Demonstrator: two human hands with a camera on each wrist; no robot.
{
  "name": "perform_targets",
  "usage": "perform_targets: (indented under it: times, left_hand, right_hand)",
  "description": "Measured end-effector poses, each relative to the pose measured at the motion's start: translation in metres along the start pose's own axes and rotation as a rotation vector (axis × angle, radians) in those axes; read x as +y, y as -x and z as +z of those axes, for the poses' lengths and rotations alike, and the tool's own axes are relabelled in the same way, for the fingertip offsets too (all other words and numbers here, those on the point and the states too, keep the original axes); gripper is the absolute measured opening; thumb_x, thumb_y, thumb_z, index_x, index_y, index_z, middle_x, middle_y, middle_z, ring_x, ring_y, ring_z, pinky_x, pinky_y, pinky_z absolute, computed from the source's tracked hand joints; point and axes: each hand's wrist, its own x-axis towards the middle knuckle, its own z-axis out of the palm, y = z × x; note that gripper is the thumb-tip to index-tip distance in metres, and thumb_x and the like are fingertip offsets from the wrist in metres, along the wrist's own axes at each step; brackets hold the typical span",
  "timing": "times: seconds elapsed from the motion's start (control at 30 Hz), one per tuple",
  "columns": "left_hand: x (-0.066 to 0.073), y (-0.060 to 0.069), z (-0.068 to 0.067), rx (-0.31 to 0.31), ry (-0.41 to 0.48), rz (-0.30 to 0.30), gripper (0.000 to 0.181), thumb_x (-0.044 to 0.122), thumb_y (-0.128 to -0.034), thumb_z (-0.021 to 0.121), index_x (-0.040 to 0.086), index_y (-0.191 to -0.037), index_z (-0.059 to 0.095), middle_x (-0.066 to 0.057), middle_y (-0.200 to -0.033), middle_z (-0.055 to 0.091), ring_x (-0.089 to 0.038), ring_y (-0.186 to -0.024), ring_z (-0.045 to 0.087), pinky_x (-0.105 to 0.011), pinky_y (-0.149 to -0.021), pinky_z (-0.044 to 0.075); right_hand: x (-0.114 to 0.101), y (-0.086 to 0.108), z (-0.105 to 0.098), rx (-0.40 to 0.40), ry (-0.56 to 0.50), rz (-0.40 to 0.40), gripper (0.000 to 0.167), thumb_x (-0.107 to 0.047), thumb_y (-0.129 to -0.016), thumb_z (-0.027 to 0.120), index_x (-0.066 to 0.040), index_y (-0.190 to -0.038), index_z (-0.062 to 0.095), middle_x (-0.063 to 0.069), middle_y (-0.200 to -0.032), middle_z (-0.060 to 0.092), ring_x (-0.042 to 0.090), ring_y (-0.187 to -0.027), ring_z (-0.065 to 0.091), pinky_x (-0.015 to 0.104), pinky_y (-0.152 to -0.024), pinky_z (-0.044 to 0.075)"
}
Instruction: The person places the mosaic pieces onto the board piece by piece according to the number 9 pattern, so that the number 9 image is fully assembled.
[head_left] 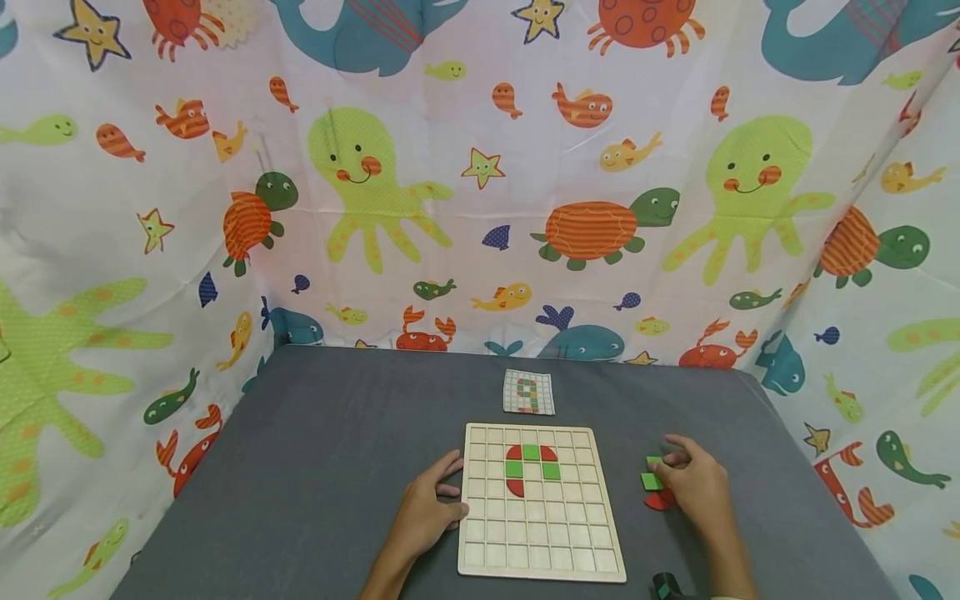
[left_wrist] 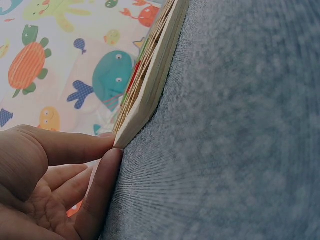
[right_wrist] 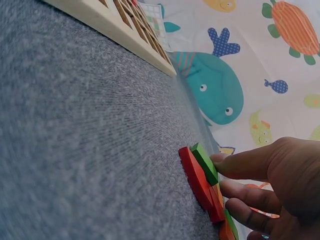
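A pale wooden grid board [head_left: 540, 534] lies on the grey table, with red curved pieces [head_left: 515, 487] and green squares [head_left: 551, 471] in its upper cells. At the board's left edge, my left hand [head_left: 426, 510] pinches the rim [left_wrist: 135, 127] between thumb and a finger, as the left wrist view shows. To the right of the board, my right hand [head_left: 699, 482] is at a small pile of green squares [head_left: 652, 482] and red pieces [head_left: 656, 502]. The right thumb touches a green piece [right_wrist: 205, 164], with the other fingers beside the pile and partly hidden.
Behind the board lies a small card [head_left: 528, 392] with a printed grid pattern of coloured shapes. A dark object [head_left: 664, 585] stands at the front edge of the view, left of the right forearm. A sea-animal cloth [head_left: 480, 250] hangs behind and beside the table.
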Motion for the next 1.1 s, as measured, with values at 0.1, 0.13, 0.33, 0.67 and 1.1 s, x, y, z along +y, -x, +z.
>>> perform_targets:
  times: [0.1, 0.13, 0.33, 0.67, 1.1]
  left_hand:
    - [0.000, 0.000, 0.000, 0.003, 0.004, -0.003, 0.086, -0.012, -0.0777, 0.079, 0.008, -0.157, 0.051, -0.012, -0.150, 0.063, -0.027, -0.107, 0.066, -0.034, -0.059, 0.061]
    - [0.000, 0.000, 0.000, 0.004, 0.004, -0.005, 0.086, -0.012, -0.0777, 0.079, 0.008, -0.157, 0.051, -0.012, -0.150, 0.063, -0.027, -0.107, 0.066, -0.034, -0.059, 0.061]
    - [-0.001, 0.000, 0.001, 0.007, 0.005, -0.010, 0.087, -0.012, -0.0777, 0.079, 0.009, -0.157, 0.051, -0.011, -0.150, 0.063, -0.027, -0.107, 0.066, -0.034, -0.059, 0.061]
    - [-0.001, 0.000, 0.001, 0.006, 0.007, -0.008, 0.087, -0.012, -0.0775, 0.079, 0.009, -0.157, 0.052, -0.012, -0.150, 0.063, -0.028, -0.107, 0.066, -0.035, -0.060, 0.061]
    - [-0.001, 0.000, 0.000, 0.003, 0.009, 0.003, 0.086, -0.011, -0.0780, 0.078, 0.008, -0.157, 0.051, -0.012, -0.151, 0.062, -0.027, -0.107, 0.066, -0.034, -0.059, 0.061]
  right_hand:
    - [-0.003, 0.001, 0.000, -0.007, -0.003, 0.013, 0.057, -0.014, -0.091, 0.080, 0.004, -0.141, 0.060, 0.018, -0.102, 0.073, 0.028, -0.088, 0.068, 0.031, -0.067, 0.051]
    - [-0.004, 0.001, 0.000, -0.009, -0.004, 0.016, 0.056, -0.013, -0.091, 0.080, 0.004, -0.141, 0.060, 0.018, -0.103, 0.074, 0.028, -0.089, 0.069, 0.032, -0.068, 0.052]
    - [-0.008, 0.002, 0.003, -0.012, 0.006, 0.007, 0.055, -0.012, -0.092, 0.079, 0.003, -0.141, 0.061, 0.020, -0.107, 0.075, 0.032, -0.094, 0.071, 0.033, -0.070, 0.055]
    - [-0.009, 0.001, 0.012, 0.015, 0.039, -0.073, 0.054, -0.010, -0.088, 0.079, 0.001, -0.139, 0.064, 0.018, -0.109, 0.078, 0.033, -0.097, 0.075, 0.043, -0.080, 0.053]
    - [-0.012, 0.002, 0.010, 0.015, 0.012, -0.089, 0.058, -0.004, -0.087, 0.084, 0.004, -0.140, 0.062, 0.022, -0.110, 0.077, 0.036, -0.099, 0.075, 0.034, -0.073, 0.056]
